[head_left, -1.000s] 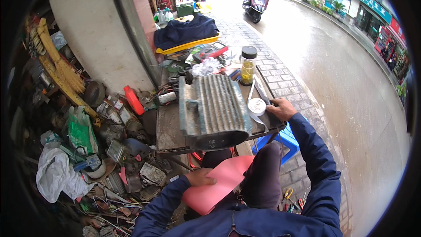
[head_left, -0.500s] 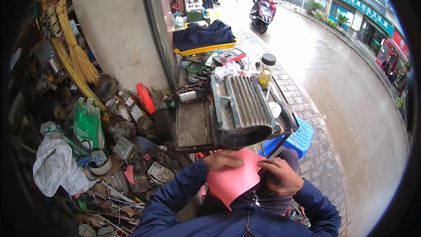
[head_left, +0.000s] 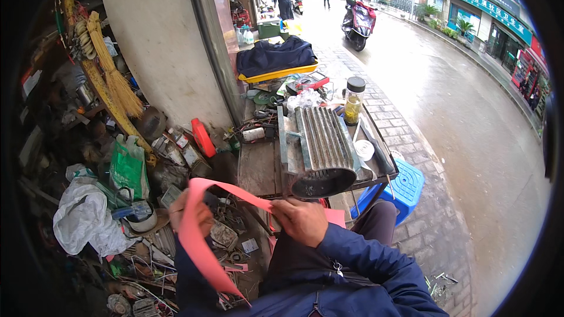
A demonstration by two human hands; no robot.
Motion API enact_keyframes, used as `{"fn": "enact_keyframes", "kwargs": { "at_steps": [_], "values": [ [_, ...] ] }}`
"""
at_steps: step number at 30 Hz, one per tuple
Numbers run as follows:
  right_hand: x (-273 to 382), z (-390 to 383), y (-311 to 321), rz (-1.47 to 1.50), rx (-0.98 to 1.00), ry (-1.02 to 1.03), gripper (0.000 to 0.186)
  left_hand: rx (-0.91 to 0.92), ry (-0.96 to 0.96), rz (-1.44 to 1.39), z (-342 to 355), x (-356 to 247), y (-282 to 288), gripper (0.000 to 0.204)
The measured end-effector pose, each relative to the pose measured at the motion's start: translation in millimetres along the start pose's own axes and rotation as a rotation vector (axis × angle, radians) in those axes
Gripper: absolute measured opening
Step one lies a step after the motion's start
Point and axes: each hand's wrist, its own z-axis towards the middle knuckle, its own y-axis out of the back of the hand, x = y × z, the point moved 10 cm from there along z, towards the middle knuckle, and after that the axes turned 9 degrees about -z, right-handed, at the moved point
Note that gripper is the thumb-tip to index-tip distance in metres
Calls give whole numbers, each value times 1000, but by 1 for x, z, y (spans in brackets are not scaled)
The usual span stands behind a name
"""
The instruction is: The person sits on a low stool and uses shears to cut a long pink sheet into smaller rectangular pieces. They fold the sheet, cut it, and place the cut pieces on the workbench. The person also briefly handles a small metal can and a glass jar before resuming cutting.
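A long pink strip of paper-like sheet (head_left: 201,249) arches between my two hands, one end hanging down past my left sleeve. My left hand (head_left: 204,218) is closed on it at the left, its fingers partly hidden behind the strip. In the middle my right hand (head_left: 304,221) pinches the strip's other end. A flat pink piece (head_left: 336,217) shows just beyond the right hand; whether it joins the strip is hidden. Beyond my hands, a finned metal motor housing (head_left: 328,147) lies on the work table (head_left: 258,167), its round bore facing me.
On the table stand a lidded glass bottle (head_left: 353,103) and a roll of white tape (head_left: 364,150). A blue plastic stool (head_left: 406,185) is at the right. Scrap, a green bag (head_left: 128,167) and a white sack (head_left: 82,217) crowd the left. A scooter (head_left: 357,23) stands by the road.
The pink sheet, earlier broad between both hands over my lap, now shows as a long curved strip. My left hand has moved far left; my right hand has shifted left, toward the middle.
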Motion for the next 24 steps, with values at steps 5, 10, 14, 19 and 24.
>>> {"fn": "enact_keyframes", "kwargs": {
  "at_steps": [5, 10, 14, 19, 24],
  "values": [
    [-26, -26, -83, 10, 239, -36, 23, 390, -69, 146, -28, -25, -71, 17],
    [-69, -68, -72, -255, 391, -157, 23, 571, 340, 481, -11, -26, -99, 18],
    [-41, -71, 92, -162, 181, -197, 12, 364, -8, 363, -12, -94, -76, 19],
    [24, -42, 274, -671, -52, -247, 9, 490, 261, 413, -6, -80, -43, 22],
    [93, 90, 354, -1237, -487, 171, 13, 109, 164, 826, 1, -73, 11, 20]
  ]
}}
